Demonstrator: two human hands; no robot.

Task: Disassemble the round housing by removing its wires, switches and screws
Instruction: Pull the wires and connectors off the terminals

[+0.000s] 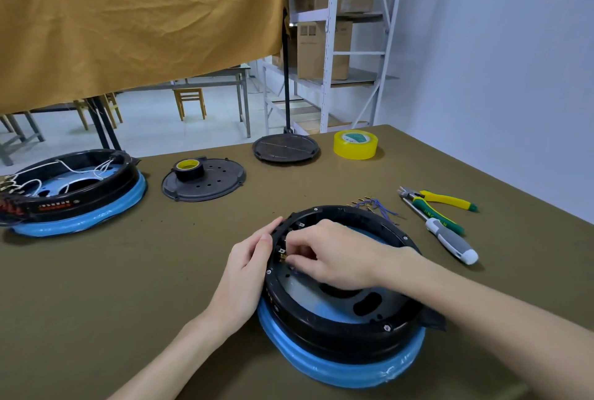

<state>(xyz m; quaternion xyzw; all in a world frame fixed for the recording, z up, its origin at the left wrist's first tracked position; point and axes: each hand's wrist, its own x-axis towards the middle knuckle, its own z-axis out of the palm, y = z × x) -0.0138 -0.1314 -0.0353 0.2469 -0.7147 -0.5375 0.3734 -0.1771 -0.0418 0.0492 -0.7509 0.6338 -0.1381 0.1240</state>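
The round housing (340,303), black with a blue ring under it, lies on the surface (128,287) near the person, at the lower middle of the view. The left hand (249,266) rests against the outside of its left rim with the fingers almost straight, so it steadies the housing and does not close around anything. The right hand (328,255) reaches inside the rim, and its fingertips are curled together on a small part with brass contacts (283,256) at the inner wall. It seems to be a switch or a terminal, but the fingers hide most of it.

The step in hand is probably pulling this small part free from the wall. The next move seems to call for a firm pinch and a pull inward, while the left hand keeps the housing from sliding. If the part is held by a screw, the screwdriver will be needed first.

By count: two round housings, the second one (74,190) far to the left with white wires inside; two flat round covers (204,182); two rolls of tape, one on the nearer cover (189,169) and one yellow (355,144); one pair of pliers (440,201); one screwdriver (450,240); and one bundle of removed wires (376,206) behind the housing.
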